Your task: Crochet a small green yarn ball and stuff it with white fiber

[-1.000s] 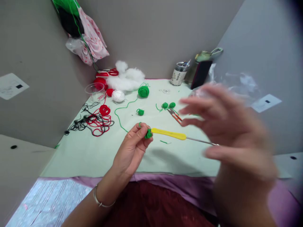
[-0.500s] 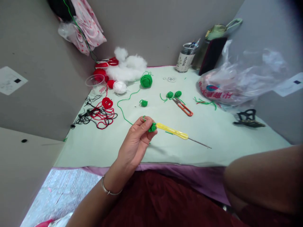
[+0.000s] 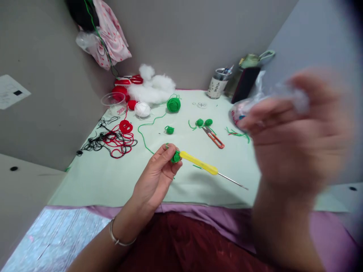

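My left hand (image 3: 155, 173) is closed, pinching a small green crochet piece (image 3: 176, 156) between thumb and fingers. From that piece a crochet hook (image 3: 200, 163) with a yellow handle sticks out to the right, its thin metal shaft pointing away. Green yarn (image 3: 145, 140) runs from my left fingers back toward a green yarn ball (image 3: 173, 104). High on the right, close to the camera, my right hand (image 3: 297, 139) is smeared by motion. Its fingers look bent, but whether they hold anything I cannot make out. It covers much of a plastic bag (image 3: 236, 113).
Orange-handled thread snips (image 3: 215, 139) lie beside two small green pieces (image 3: 204, 122). A small green ball (image 3: 169, 130) sits mid-table. Tangled black and red yarn (image 3: 113, 139), a clear cup (image 3: 113, 104) and white stuffing (image 3: 154, 88) occupy the left. A pen jar (image 3: 217, 85) stands at the back.
My right arm, low at the right edge before, has swung up so the hand now shows in front of the bag. My left hand keeps its hold. The view has shifted slightly.
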`<state>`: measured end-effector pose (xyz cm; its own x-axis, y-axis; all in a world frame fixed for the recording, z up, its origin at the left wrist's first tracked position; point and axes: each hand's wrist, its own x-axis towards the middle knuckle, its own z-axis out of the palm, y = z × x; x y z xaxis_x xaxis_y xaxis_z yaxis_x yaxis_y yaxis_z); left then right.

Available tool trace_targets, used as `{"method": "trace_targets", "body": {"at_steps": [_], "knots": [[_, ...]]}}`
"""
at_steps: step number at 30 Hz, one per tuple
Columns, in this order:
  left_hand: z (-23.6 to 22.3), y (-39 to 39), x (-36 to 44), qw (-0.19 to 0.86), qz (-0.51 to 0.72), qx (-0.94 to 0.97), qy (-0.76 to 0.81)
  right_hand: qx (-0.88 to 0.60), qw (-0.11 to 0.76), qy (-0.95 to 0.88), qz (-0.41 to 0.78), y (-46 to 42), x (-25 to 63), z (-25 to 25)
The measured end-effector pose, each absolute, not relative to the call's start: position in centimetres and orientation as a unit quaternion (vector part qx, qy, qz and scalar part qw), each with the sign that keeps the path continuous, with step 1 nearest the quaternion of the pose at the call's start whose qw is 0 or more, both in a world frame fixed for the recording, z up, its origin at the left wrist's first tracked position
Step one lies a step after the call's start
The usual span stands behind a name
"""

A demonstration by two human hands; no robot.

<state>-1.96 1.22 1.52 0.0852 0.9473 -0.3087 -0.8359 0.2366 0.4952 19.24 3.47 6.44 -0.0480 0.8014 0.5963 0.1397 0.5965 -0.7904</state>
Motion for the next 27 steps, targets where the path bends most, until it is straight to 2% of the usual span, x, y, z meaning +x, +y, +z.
{"method": "trace_targets", "body": {"at_steps": [2, 4, 6, 14, 21, 27], "knots": [[1.6, 1.2, -1.9, 0.722, 0.62, 0.089, 0.295, -0.328, 0.576, -0.691, 0.289, 3.6, 18.6, 4.4], [1.5, 1.2, -1.6, 0.717, 0.623, 0.102, 0.297, -0.337, 0.501, -0.729, 0.321, 2.9, 17.6, 2.1], [1.4, 1.1, -1.2, 0.717, 0.617, 0.135, 0.297, -0.331, 0.479, -0.738, 0.34, 1.8, 16.4, 0.4], [0.8, 0.2, -0.2, 0.67, 0.602, 0.288, 0.325, -0.34, 0.601, -0.643, 0.332, 1.2, 14.2, 0.2], [-0.4, 0.2, -0.4, 0.634, 0.594, 0.341, 0.358, -0.365, 0.613, -0.614, 0.337, 1.3, 14.0, 0.2], [0.2, 0.5, -0.4, 0.667, 0.579, 0.308, 0.353, -0.394, 0.637, -0.483, 0.455, 1.5, 13.7, -0.8]]}}
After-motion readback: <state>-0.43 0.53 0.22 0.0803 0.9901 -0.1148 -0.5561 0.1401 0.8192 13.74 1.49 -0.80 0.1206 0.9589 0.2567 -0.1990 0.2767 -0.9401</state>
